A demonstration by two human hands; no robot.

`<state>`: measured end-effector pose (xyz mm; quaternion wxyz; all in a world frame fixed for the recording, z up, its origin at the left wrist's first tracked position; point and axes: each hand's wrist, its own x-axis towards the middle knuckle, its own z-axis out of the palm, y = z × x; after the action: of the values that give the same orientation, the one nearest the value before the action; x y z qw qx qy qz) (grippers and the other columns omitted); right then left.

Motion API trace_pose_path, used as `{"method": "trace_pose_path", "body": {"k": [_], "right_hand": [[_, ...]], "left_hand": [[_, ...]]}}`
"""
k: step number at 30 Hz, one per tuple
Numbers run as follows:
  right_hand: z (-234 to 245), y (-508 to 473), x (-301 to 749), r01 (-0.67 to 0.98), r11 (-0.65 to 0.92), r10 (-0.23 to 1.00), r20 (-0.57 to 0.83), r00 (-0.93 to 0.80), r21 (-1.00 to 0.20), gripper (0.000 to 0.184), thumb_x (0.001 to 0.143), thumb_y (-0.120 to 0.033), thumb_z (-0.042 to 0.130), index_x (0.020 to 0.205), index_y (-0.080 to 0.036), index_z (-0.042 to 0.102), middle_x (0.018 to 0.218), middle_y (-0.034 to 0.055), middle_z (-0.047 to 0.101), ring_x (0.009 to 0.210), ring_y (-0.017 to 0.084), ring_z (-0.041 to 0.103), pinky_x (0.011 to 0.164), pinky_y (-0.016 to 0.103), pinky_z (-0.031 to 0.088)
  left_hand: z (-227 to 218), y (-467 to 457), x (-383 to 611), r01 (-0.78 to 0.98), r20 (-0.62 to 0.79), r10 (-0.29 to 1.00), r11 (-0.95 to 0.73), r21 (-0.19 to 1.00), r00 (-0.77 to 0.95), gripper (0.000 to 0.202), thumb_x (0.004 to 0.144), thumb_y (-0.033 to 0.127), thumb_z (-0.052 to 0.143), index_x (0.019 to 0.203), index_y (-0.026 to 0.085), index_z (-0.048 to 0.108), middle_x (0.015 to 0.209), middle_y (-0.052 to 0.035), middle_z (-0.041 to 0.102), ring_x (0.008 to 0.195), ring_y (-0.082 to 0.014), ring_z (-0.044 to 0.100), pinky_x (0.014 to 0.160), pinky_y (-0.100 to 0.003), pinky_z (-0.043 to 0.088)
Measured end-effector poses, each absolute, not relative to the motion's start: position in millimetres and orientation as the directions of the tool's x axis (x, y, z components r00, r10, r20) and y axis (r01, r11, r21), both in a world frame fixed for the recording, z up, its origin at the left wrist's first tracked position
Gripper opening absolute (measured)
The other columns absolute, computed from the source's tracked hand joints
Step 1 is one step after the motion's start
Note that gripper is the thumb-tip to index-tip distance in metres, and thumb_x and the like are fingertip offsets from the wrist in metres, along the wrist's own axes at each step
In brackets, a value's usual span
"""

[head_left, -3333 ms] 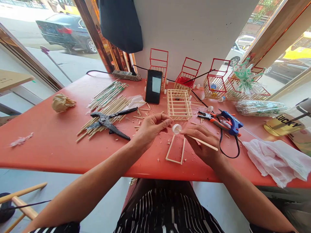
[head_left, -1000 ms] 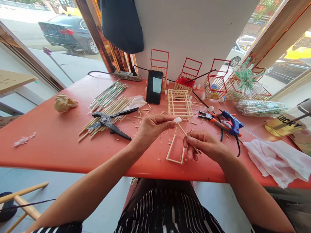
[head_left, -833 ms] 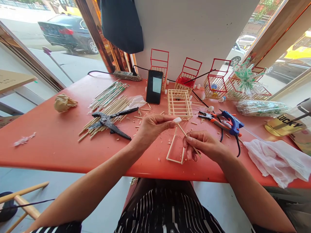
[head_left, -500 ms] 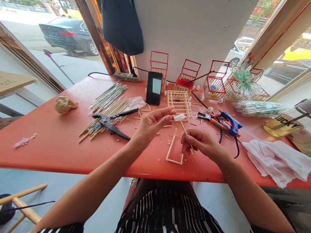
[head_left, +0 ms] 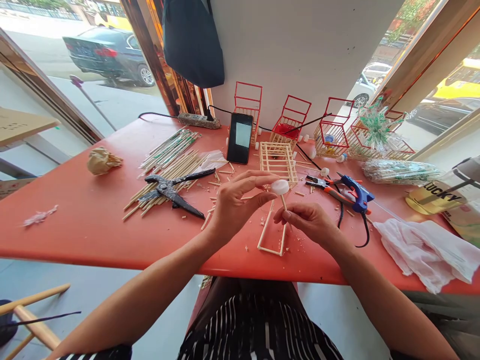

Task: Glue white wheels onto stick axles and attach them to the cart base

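My left hand (head_left: 242, 200) pinches the edge of a round white bottle cap (head_left: 280, 187) between thumb and fingers. A thin wooden stick (head_left: 284, 202) meets the cap's underside, and my right hand (head_left: 305, 220) grips that stick lower down with closed fingers. Below them on the table lies a narrow frame of joined sticks (head_left: 270, 250), its far end partly hidden by my left hand. Just beyond my hands stands an unpainted stick framework (head_left: 277, 159).
On the red table (head_left: 112, 220) are large cutters (head_left: 168, 191), wooden sticks (head_left: 176, 170), a propped phone (head_left: 239, 138), pliers (head_left: 318, 181), a blue glue gun (head_left: 354, 190), and a white cloth (head_left: 423, 250). Several red-trimmed stick carts (head_left: 332, 135) line the back.
My left hand has moved slightly right, and the cap now shows more of its round face. My right hand sits a little closer to the cap, with less stick showing between them.
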<state>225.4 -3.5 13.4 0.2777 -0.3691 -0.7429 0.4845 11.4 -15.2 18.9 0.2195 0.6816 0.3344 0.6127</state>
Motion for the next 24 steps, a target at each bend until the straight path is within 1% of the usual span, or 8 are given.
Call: {"method": "trace_pose_path", "body": {"k": [5,10,11,13,16,20,22,24], "right_hand": [[11,-4,225,0.241,0.243,0.798,0.052,-0.6,-0.939,0.041,0.094,-0.057,0.062,0.093,-0.021,0.081,0.086,0.0054,0.078,0.078,0.016,0.069,0.073,0.028,0.054],[15,-5,227,0.227,0.263,0.805,0.083,-0.588,-0.938,0.038,0.094,-0.056,0.063,0.092,-0.022,0.082,0.085,0.0037,0.076,0.077,0.014,0.063,0.069,0.026,0.048],[16,-6,228,0.209,0.262,0.817,0.1,-0.569,-0.942,0.038,0.094,-0.055,0.063,0.091,-0.023,0.082,0.083,0.0031,0.074,0.074,0.013,0.061,0.066,0.025,0.046],[18,-7,231,0.15,0.24,0.852,0.135,-0.505,-0.959,0.037,0.095,-0.055,0.063,0.089,-0.023,0.082,0.077,0.0016,0.068,0.067,0.011,0.054,0.06,0.024,0.041],[21,-9,234,0.019,0.182,0.91,0.161,-0.381,-0.983,0.037,0.092,-0.057,0.066,0.086,-0.024,0.081,0.072,-0.0004,0.06,0.059,0.008,0.044,0.053,0.023,0.034],[28,-13,239,-0.142,0.159,0.948,0.191,-0.254,-0.977,0.033,0.088,-0.056,0.072,0.084,-0.024,0.079,0.068,-0.0017,0.054,0.055,0.007,0.041,0.05,0.023,0.029],[33,-15,243,-0.203,0.185,0.957,0.223,-0.186,-0.962,0.031,0.089,-0.055,0.073,0.085,-0.024,0.078,0.066,-0.002,0.052,0.056,0.008,0.042,0.05,0.023,0.03],[38,-19,248,-0.242,0.22,0.96,0.254,-0.12,-0.945,0.028,0.091,-0.052,0.072,0.086,-0.025,0.078,0.067,-0.002,0.05,0.058,0.009,0.042,0.051,0.023,0.032]], "left_hand": [[20,-17,11,0.214,0.709,0.703,-0.701,0.68,0.053,0.017,0.092,0.027,0.072,0.106,0.023,0.08,0.107,-0.006,0.08,0.1,-0.0173,0.074,0.09,-0.029,0.059],[19,-17,10,0.104,0.548,0.836,-0.545,0.832,-0.002,0.026,0.098,0.035,0.063,0.117,0.022,0.074,0.111,-0.0064,0.078,0.094,-0.0152,0.072,0.083,-0.026,0.059],[19,-16,10,0.092,0.523,0.852,-0.519,0.85,-0.019,0.026,0.099,0.036,0.061,0.115,0.021,0.074,0.107,-0.0061,0.078,0.09,-0.0144,0.072,0.081,-0.025,0.058],[18,-14,9,0.111,0.498,0.866,-0.491,0.864,-0.048,0.025,0.1,0.038,0.059,0.098,0.019,0.075,0.089,-0.0039,0.076,0.079,-0.0127,0.068,0.075,-0.024,0.055],[16,-12,8,0.206,0.484,0.873,-0.465,0.861,-0.05,0.041,0.1,0.043,0.056,0.068,0.018,0.062,0.062,0.0009,0.059,0.06,-0.0104,0.055,0.061,-0.023,0.045],[21,-11,8,0.238,0.432,0.902,-0.423,0.874,0.018,0.055,0.1,0.054,0.051,0.057,0.019,0.048,0.051,0.0029,0.043,0.049,-0.0095,0.04,0.05,-0.025,0.033],[28,-9,9,0.245,0.421,0.904,-0.425,0.872,0.069,0.058,0.099,0.056,0.051,0.054,0.019,0.046,0.049,0.0029,0.041,0.047,-0.0094,0.039,0.048,-0.025,0.031],[39,-4,13,0.276,0.431,0.892,-0.452,0.848,0.137,0.056,0.099,0.054,0.051,0.055,0.019,0.051,0.049,0.0021,0.045,0.047,-0.0101,0.041,0.048,-0.025,0.032]]}}
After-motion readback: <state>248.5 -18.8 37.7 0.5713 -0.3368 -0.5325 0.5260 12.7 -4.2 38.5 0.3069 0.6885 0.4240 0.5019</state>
